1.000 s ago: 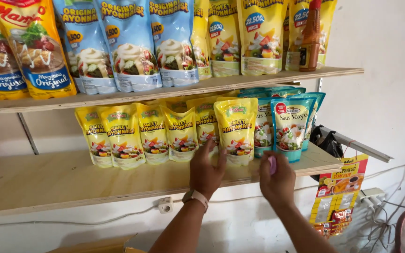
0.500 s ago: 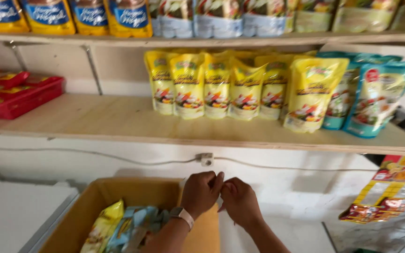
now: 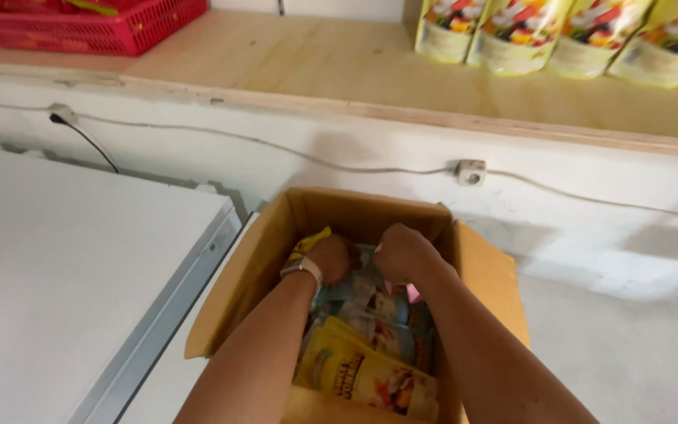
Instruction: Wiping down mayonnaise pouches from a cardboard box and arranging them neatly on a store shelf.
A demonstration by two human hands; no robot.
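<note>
Now left hand [image 3: 331, 257], right hand [image 3: 403, 253], curled among pouches [image 3: 370, 369]

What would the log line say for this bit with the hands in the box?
left hand: in cardboard box, on pouches | right hand: in box, on pouches | yellow pouch: near front | grip: unclear

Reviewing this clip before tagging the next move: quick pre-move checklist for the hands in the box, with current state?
1. Both hands inside the cardboard box: ok, left hand and right hand are down among the pouches.
2. Grip secured on a pouch: cannot tell, fingers are curled out of sight.
3. Stock left in box: ok, a yellow pouch and teal pouches show.
4. Box flaps open: ok, folded outward.
5. Free space on the wooden shelf: ok, bare wood between the red basket and the shelved yellow pouches.
6. Cable below the shelf clear of the arms: ok.
</note>
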